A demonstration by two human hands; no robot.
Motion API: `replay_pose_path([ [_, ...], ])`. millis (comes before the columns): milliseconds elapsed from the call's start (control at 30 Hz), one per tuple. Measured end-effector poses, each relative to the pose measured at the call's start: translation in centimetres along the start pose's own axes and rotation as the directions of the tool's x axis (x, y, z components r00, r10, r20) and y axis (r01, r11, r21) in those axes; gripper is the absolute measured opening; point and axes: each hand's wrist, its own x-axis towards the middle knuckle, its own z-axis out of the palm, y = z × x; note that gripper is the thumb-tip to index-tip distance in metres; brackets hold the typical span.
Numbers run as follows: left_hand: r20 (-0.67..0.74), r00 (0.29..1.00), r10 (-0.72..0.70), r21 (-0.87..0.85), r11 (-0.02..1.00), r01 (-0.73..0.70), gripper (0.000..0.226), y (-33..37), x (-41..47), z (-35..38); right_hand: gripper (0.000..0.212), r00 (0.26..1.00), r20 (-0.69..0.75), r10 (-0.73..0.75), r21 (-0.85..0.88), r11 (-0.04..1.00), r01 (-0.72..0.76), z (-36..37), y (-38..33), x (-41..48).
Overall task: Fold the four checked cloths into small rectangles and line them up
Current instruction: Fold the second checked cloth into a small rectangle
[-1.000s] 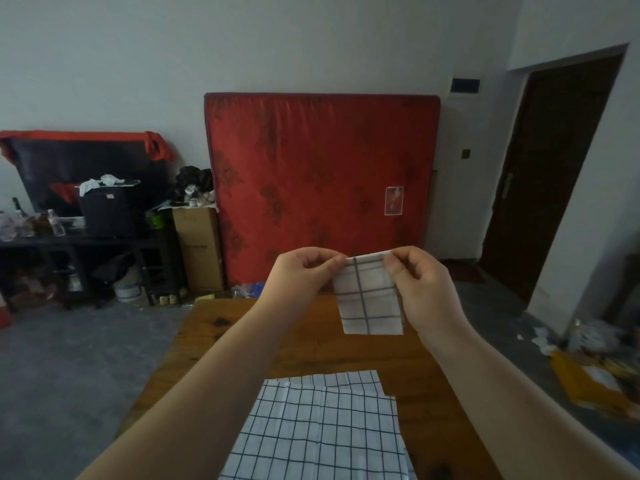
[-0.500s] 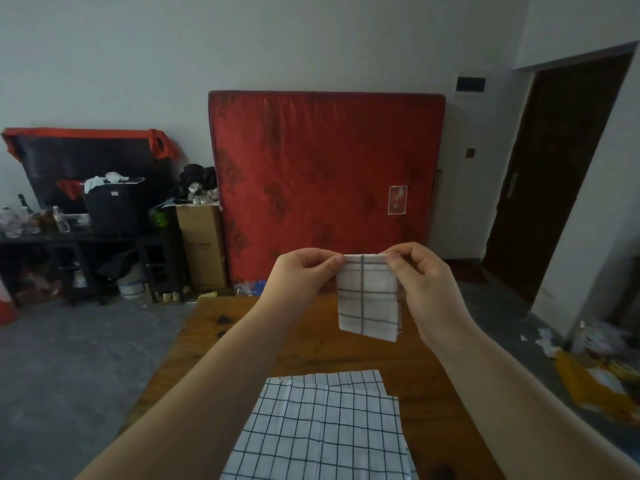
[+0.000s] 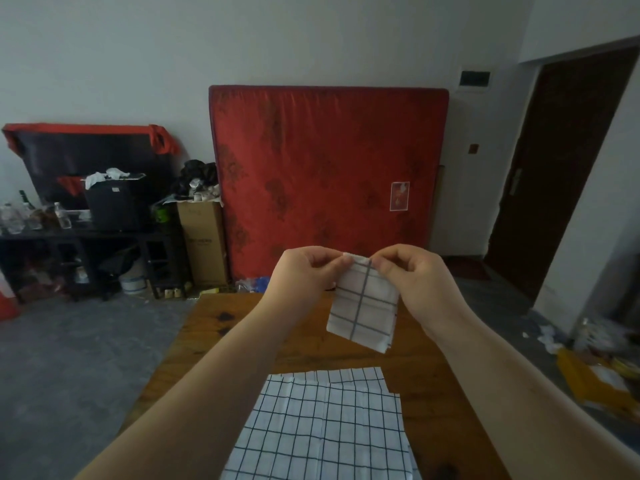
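Both hands, left [image 3: 304, 275] and right [image 3: 415, 275], have a pinch grip on the folded cloth's [image 3: 362, 304] top edge in midair, so loosening it could let the layers spring open over the bench [image 3: 214, 327].

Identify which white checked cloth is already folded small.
The folded white checked cloth pinched between the left hand and right hand; the other checked cloths lie spread flat on the brown wooden table.

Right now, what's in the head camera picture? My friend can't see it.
The left hand and right hand pinch the top edge of a small folded checked cloth, holding it above a wooden table. More checked cloths lie spread flat on it, nearer the camera.
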Motion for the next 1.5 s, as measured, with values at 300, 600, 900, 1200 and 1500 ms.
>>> replay_pose_path([
  [300,0.041,0.998,-0.046,0.162,0.986,0.039,0.012,-1.0,-0.2,-0.9,0.013,0.995,0.050,-0.082,-0.264,0.960,0.093,1.0,-0.1,0.4],
  [600,0.119,0.993,-0.028,0.235,0.972,0.000,0.012,-2.1,-0.8,-3.6,0.020,0.953,0.224,-0.203,-0.362,0.890,0.275,4.0,-2.1,0.9],
  [900,0.175,0.984,-0.022,0.144,0.990,-0.003,0.021,-4.4,-2.5,-8.1,0.021,0.949,0.160,-0.273,-0.360,0.879,0.314,7.9,-3.5,0.7],
  [1200,0.331,0.943,-0.036,-0.211,0.971,0.111,0.029,-6.9,-4.4,-11.0,0.023,0.983,0.034,-0.180,-0.310,0.933,0.182,10.1,-4.8,-0.7],
  [1500,0.438,0.883,-0.168,-0.181,0.946,0.269,0.024,-9.8,-5.7,-9.1,0.010,0.996,-0.091,0.001,-0.408,0.912,-0.038,9.6,-2.0,-5.3],
])
